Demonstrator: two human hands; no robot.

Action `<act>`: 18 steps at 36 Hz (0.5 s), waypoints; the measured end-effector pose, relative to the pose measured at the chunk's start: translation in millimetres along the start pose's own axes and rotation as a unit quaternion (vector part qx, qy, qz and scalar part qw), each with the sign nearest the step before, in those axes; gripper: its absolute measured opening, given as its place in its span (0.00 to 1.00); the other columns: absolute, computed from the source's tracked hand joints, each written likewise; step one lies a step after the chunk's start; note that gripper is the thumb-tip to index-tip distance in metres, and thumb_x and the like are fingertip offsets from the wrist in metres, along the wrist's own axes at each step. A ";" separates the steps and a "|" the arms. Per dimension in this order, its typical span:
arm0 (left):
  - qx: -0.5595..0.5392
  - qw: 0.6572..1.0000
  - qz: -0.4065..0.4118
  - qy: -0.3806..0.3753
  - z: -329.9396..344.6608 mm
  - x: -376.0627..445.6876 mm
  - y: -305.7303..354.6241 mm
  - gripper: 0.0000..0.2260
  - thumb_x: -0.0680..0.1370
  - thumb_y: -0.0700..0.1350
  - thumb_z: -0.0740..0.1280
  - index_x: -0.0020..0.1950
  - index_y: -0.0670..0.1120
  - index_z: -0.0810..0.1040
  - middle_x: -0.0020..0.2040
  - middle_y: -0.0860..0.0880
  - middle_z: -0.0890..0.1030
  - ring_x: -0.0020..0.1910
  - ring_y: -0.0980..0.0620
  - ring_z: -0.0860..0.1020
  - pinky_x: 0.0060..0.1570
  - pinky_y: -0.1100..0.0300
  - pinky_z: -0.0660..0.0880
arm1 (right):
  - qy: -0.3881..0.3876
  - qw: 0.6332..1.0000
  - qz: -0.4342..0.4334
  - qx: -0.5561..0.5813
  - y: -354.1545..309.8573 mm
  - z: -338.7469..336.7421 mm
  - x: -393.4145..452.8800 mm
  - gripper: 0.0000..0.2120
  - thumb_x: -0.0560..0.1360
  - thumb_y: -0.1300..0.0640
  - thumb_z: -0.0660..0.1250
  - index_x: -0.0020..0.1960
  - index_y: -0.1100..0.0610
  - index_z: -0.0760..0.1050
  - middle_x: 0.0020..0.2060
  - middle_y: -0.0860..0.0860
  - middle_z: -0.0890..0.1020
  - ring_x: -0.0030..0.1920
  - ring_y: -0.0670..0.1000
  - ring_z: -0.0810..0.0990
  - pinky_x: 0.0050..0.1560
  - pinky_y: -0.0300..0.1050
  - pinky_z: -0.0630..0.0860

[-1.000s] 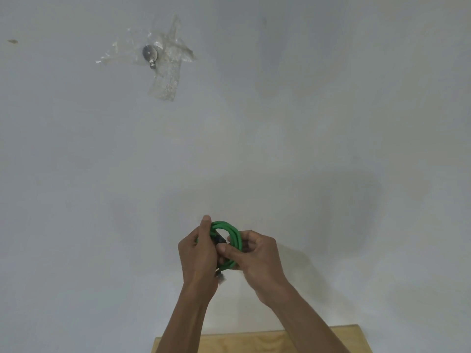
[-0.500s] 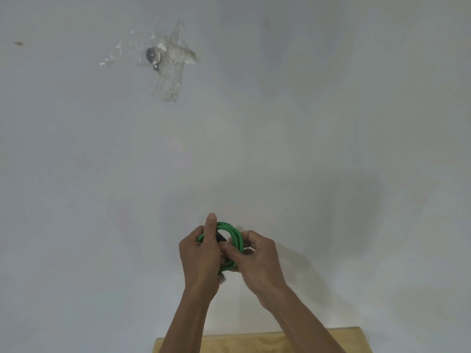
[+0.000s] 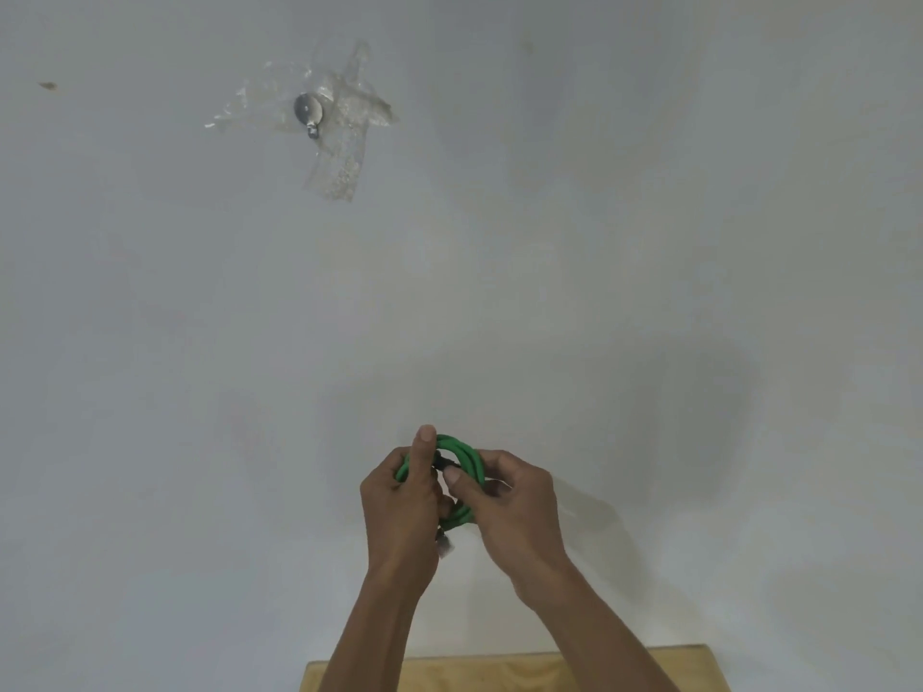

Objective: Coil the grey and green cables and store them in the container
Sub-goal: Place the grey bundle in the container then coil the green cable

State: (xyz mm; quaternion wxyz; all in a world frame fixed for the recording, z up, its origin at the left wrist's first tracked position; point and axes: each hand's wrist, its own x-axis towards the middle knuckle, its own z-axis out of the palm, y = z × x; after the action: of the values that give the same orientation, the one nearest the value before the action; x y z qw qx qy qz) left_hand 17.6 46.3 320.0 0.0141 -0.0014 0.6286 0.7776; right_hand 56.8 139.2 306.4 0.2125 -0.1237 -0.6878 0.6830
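A green cable (image 3: pixel 464 454) is wound into a small coil, held up in front of a pale wall between both hands. My left hand (image 3: pixel 402 511) grips the coil's left side, thumb pointing up along it. My right hand (image 3: pixel 509 511) holds the right side, its thumb pressing near a dark connector at the coil's middle. A silver plug end (image 3: pixel 444 544) hangs below the coil between my wrists. No grey cable or container is in view.
A wooden surface (image 3: pixel 499 674) shows at the bottom edge under my forearms. On the wall at upper left, a small metal hook (image 3: pixel 309 112) is stuck under clear tape.
My hands and the coil stay in nearly the same place. My left thumb has straightened upward and my right thumb has shifted slightly on the coil.
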 end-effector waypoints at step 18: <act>-0.016 0.999 -0.014 -0.031 -3.0 6.5 -1.4 0.22 0.76 0.61 0.69 0.43 0.41 0.81 0.29 0.46 0.65 0.25 0.49 0.66 0.29 0.58 0.62 | 0.062 0.997 -0.052 -0.004 7.3 4.0 -1.0 0.12 0.74 0.53 0.74 0.58 0.47 0.81 0.54 0.40 0.83 0.53 0.38 0.82 0.49 0.31 0.79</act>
State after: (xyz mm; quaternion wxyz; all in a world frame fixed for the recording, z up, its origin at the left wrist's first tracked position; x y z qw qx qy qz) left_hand 11.1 43.7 317.8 0.0445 0.0132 0.6151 0.7871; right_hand 54.9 135.5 299.1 0.2898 -0.1307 -0.6811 0.6595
